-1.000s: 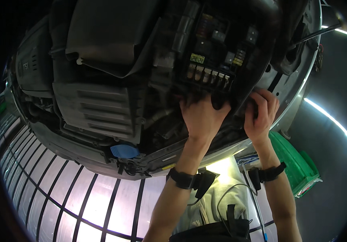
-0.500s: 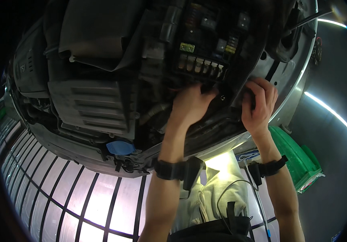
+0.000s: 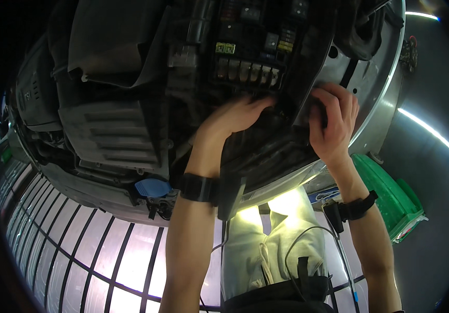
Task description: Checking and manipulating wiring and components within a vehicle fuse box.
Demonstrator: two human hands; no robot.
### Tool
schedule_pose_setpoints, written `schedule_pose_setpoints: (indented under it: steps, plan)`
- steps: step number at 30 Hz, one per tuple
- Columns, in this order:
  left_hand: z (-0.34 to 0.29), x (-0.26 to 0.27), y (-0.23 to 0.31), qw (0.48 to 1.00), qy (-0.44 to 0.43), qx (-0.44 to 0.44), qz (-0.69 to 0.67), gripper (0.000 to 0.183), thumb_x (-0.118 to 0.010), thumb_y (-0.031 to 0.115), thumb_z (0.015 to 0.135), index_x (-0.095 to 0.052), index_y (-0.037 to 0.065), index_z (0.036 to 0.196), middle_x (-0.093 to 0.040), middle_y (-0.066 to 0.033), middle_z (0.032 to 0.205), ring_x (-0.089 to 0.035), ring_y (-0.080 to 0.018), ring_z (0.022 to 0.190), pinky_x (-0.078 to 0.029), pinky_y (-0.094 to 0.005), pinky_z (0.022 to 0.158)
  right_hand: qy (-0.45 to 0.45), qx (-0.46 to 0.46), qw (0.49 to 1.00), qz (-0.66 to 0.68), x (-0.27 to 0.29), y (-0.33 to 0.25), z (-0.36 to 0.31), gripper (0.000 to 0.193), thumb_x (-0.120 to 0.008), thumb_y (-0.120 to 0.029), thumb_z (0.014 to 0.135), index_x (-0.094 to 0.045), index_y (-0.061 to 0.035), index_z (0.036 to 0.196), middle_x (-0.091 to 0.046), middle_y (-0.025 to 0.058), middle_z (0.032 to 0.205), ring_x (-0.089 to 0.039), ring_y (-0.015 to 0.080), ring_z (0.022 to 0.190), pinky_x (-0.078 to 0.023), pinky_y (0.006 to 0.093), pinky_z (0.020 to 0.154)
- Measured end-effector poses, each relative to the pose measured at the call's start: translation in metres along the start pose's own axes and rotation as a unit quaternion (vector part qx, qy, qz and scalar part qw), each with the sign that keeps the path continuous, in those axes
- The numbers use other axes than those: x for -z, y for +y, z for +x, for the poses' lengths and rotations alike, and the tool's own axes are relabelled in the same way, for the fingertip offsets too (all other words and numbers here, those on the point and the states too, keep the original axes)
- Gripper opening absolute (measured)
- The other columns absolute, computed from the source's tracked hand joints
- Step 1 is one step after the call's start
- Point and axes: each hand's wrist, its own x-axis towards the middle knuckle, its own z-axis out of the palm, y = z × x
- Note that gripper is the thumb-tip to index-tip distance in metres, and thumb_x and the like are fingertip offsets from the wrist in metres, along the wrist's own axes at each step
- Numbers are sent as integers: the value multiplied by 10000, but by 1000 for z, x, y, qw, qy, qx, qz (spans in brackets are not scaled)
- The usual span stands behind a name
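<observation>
Below the open fuse box [image 3: 249,74] in a car's engine bay is my left hand [image 3: 236,116], tilted over with its thumb stretched to the right. Its other fingers are blurred and sink into the dark, so their grip is hidden. At the right, my right hand [image 3: 335,125] is curled at the dark trim [image 3: 305,78] along the inner edge of the grey fender [image 3: 362,83]. Its fingers bend toward the thumb; whatever lies between the fingertips does not show. A black band with a box sits on each wrist.
A ribbed black cover [image 3: 115,138] and a blue cap [image 3: 153,188] lie to the left. The car's front edge runs between my body and the bay. On the floor at right stands a green bin [image 3: 386,195]. Thin cables hang by my light trousers [image 3: 274,245].
My left hand has shifted left and tilted flatter, its forearm swinging left as well. My right hand stays at the fender trim. The whole view has moved slightly.
</observation>
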Motion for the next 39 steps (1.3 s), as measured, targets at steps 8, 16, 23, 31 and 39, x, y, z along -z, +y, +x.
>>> schedule_pose_setpoints:
  steps: [8, 16, 23, 31, 39]
  plan:
    - [8, 7, 25, 974, -32, 133, -182, 532, -715, 454, 933, -721, 117, 1345, -710, -114, 1340, -632, -247, 1244, -459, -358, 1069, 0, -3, 1000, 0, -1, 1, -1, 408, -672, 6, 778, -677, -116, 1167, -630, 69, 1201, -572, 320, 1101, -417, 442, 984]
    - [10, 20, 20, 952, -83, 195, -222, 534, -785, 424, 880, -741, 124, 1319, -719, -60, 1312, -606, -188, 1229, -432, -318, 1063, -7, 1, 1000, -5, 0, 0, 0, 427, -674, -6, 769, -671, -116, 1181, -627, 71, 1212, -564, 323, 1110, -409, 448, 995]
    - [2, 22, 26, 958, -98, 138, -230, 599, -789, 486, 893, -717, 116, 1360, -697, -52, 1365, -577, -185, 1273, -410, -340, 1085, -9, -4, 1000, -9, -1, 3, -4, 426, -670, -8, 778, -666, -119, 1189, -625, 69, 1220, -559, 325, 1117, -403, 452, 1001]
    - [-4, 20, 27, 966, -102, 81, -224, 659, -803, 488, 880, -686, 95, 1396, -705, -77, 1349, -587, -205, 1268, -387, -336, 1107, -9, -7, 1000, -12, -1, 0, -1, 420, -671, -10, 788, -664, -119, 1194, -624, 69, 1226, -560, 327, 1123, -405, 456, 999]
    - [-7, 17, 23, 963, -97, 62, -244, 605, -801, 410, 891, -694, 53, 1367, -700, -109, 1350, -585, -214, 1283, -368, -330, 1135, -13, -2, 1000, -13, 1, 1, -1, 432, -674, -13, 785, -660, -116, 1205, -622, 74, 1226, -562, 325, 1117, -407, 455, 990]
